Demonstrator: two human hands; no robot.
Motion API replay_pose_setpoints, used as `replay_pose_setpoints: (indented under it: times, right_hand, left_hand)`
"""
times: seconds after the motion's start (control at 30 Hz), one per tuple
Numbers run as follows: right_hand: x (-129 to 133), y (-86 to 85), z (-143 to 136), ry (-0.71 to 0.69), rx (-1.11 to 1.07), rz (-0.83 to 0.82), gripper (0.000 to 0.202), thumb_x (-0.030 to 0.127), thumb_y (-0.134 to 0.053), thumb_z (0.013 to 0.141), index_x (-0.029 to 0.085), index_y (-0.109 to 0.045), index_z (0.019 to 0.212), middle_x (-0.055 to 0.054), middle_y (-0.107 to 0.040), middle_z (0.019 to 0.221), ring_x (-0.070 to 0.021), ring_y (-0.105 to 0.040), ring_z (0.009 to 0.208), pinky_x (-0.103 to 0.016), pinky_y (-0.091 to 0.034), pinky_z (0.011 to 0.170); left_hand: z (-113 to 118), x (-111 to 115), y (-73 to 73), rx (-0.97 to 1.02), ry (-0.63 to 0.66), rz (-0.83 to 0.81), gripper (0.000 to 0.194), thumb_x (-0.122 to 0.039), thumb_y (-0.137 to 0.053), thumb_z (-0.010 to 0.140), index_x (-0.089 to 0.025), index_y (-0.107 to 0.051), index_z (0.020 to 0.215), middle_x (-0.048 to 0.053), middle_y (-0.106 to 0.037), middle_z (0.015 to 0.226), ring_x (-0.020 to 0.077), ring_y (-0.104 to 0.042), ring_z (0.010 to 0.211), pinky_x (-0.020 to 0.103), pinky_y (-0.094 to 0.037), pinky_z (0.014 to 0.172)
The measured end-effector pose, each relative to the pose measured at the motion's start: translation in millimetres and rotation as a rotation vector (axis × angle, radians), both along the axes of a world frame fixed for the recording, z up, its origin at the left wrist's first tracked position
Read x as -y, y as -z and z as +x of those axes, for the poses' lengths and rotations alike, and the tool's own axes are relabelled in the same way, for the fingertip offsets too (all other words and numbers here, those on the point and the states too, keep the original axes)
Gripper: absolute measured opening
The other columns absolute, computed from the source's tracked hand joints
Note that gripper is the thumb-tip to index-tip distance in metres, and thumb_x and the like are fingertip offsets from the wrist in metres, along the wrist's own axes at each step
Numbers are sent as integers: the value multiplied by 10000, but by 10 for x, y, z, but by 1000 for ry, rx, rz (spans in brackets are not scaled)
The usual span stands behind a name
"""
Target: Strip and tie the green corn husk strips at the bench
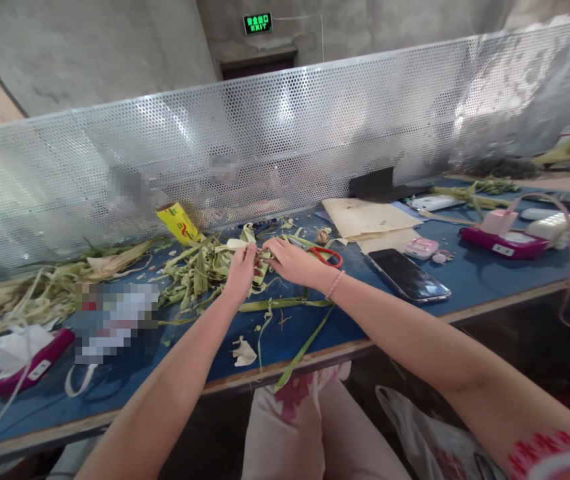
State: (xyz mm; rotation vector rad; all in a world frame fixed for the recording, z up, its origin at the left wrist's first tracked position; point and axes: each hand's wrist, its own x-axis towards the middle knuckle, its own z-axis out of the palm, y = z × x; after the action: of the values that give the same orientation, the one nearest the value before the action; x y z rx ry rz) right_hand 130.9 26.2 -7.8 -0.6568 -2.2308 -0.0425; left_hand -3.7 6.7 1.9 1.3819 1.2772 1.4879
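Close together above the blue table (285,333), my two hands are pinched around a small piece of plant leaf (263,255). My left hand (245,265) is closed, thumb and fingertips pressed together. From the right, my right hand (295,261) meets it with bent, closed fingers; the exact form of the piece is mostly hidden. Curled green and pale leaf scraps (197,270) lie in a heap just left of and behind my hands. Scissors with orange-red handles (329,257) rest behind my right wrist. A long green leaf strip (305,350) hangs over the table's front edge.
A perforated metal screen (285,133) runs along the back. To the right lie a black phone (409,275), a pink case (421,248), brown paper (369,220) and a magenta power strip (505,243). Leftward are a yellow packet (179,223), dry husks (9,293) and another magenta power strip (32,367).
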Motion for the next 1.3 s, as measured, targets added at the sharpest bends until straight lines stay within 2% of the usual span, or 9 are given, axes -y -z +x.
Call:
replay_pose_setpoints:
  times: [0.1,0.17,0.37,0.57,0.8,0.9,1.03,1.17,1.3]
  right_hand:
    - [-60,26,12,-17,-40,29,119,182,-383,847,142,-429,949,-105,-504,938,-191,-485,902,-358,-427,806]
    - [-79,35,17,-25,-51,45,79,183,-380,848,154,-424,907,-92,-490,897,-187,-473,878,-361,-428,801]
    - [-38,27,-7,-57,-140,32,20,166,-407,828,183,-404,818,-55,-456,819,-161,-448,775,-328,-443,728]
    - [-8,3,-49,-62,-151,49,112,136,-446,794,187,-386,716,-38,-447,726,-164,-425,764,-321,-424,715]
    - [24,-15,-67,-61,-136,24,137,99,-442,764,188,-376,683,-22,-410,702,-148,-407,716,-303,-417,688]
    - [42,-6,-70,-85,-102,22,136,57,-419,742,184,-385,706,-34,-415,740,-150,-412,740,-301,-417,699]
    - [39,12,-72,-105,-75,20,137,46,-396,747,181,-390,725,-46,-413,769,-155,-414,753,-309,-418,711]
    - [15,39,-74,-125,-67,23,127,58,-379,773,182,-396,754,-52,-426,781,-168,-416,796,-331,-413,741]
    - [8,47,-89,-87,-129,-14,75,110,-384,800,179,-413,798,-64,-461,813,-178,-426,841,-351,-402,782]
  left_hand:
    - [-19,-19,6,-163,-47,-24,253,-384,-478,753,-154,-538,842,37,-491,790,126,-481,702,189,-404,431]
    - [-36,-25,15,-284,-79,-10,268,-384,-438,774,-163,-554,872,53,-493,836,146,-485,729,218,-416,451]
    - [-49,61,-15,-706,-360,365,255,-347,-397,812,-160,-526,695,58,-437,811,136,-472,667,310,-419,677]
    - [-18,164,-75,-893,-321,432,222,-308,-366,829,-176,-518,737,49,-499,750,151,-475,673,281,-375,639]
    - [4,101,-77,-619,-201,185,270,-366,-417,777,-163,-519,632,2,-513,583,113,-453,547,246,-349,552]
    - [7,88,-88,-355,-58,-28,219,-308,-470,724,-163,-496,562,-35,-414,452,83,-372,422,225,-306,455]
    - [11,107,-130,1,100,-214,183,-209,-520,658,-152,-477,489,-30,-420,437,59,-351,385,206,-304,409]
    - [20,114,-151,150,91,-168,144,-137,-531,643,-145,-466,516,-44,-385,414,43,-325,372,181,-265,389]
    - [29,96,-116,230,91,-39,195,-169,-530,694,-161,-387,561,-73,-315,447,24,-270,369,167,-209,388]
